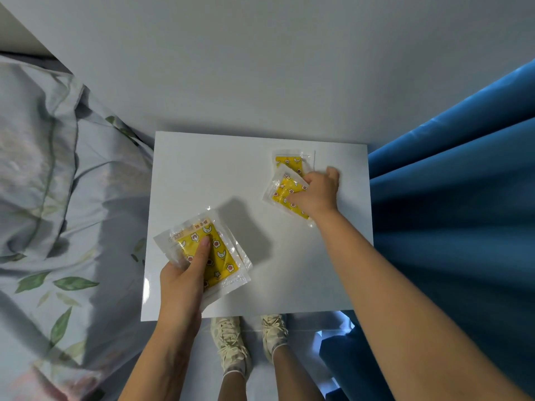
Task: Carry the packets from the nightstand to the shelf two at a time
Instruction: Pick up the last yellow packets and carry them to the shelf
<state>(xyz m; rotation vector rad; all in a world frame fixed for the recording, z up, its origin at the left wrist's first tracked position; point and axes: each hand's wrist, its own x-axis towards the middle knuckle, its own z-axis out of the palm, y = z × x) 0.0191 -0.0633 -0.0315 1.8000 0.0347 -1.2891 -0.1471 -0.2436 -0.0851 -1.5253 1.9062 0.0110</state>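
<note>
A white nightstand (220, 169) stands below me against the wall. My left hand (182, 273) grips yellow patterned packets (214, 250) in clear wrappers above its front left part; the thumb lies across the top one, and a second packet's edge shows beneath it. My right hand (315, 195) rests on another yellow packet (282, 192) at the back right of the top, with fingers curled over it. One more packet (291, 160) lies flat just behind that, partly under it.
A bed with a leaf-print pillow and duvet (58, 198) runs along the left. Blue curtains (451, 198) hang at the right, touching the nightstand's side. My feet in pale sneakers (231, 342) stand on the floor before the nightstand. The shelf is out of view.
</note>
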